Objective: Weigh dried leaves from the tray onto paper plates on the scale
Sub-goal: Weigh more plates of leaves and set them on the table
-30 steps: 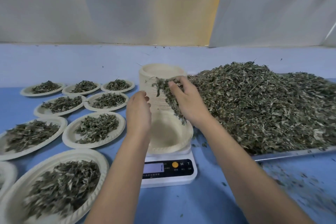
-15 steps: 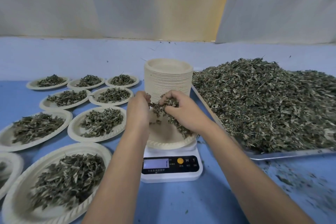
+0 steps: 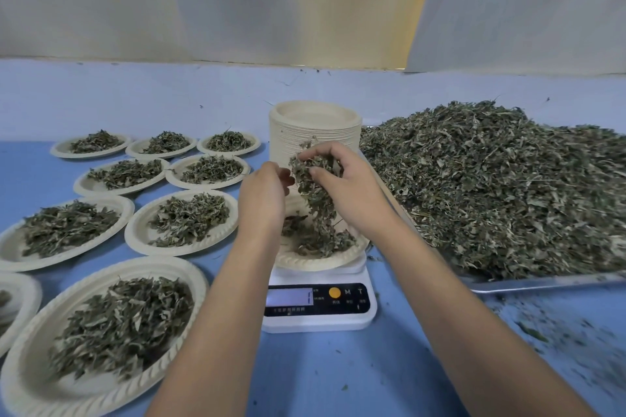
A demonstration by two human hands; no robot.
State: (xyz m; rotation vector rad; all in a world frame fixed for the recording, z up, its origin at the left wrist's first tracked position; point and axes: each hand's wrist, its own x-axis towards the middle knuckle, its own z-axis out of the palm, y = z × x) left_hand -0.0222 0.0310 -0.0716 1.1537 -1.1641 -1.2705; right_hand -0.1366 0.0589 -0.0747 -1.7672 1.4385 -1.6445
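While raised over the scale (image 3: pixel 318 318), right hand (image 3: pixel 349 193): fingers and thumb curled round a clump of dried leaves (image 3: pixel 310 179), strands trailing down to the small pile on the paper plate (image 3: pixel 315 262). Beside the clump, at its left: left hand (image 3: pixel 262 200), back toward the camera, fingertips hidden, grasp not discernible. Under both hands: the paper plate, seated on the white digital scale. At centre of the blue worktop (image 3: pixel 338 376): the scale, display lit, reading illegible, orange button (image 3: pixel 334 292) right of the display. Directly behind the scale: stack of empty paper plates (image 3: pixel 305 132), upright. Right of the scale, near corner just beside it: metal tray (image 3: pixel 542 283), heaped with loose dried leaves (image 3: pixel 508 186). Left of the scale, in rows across the worktop: filled paper plates (image 3: pixel 135 234), each bearing a portion of leaves, one more cut off by the left frame edge. In front of the tray: leaf crumbs (image 3: pixel 559 332), scattered on the worktop.
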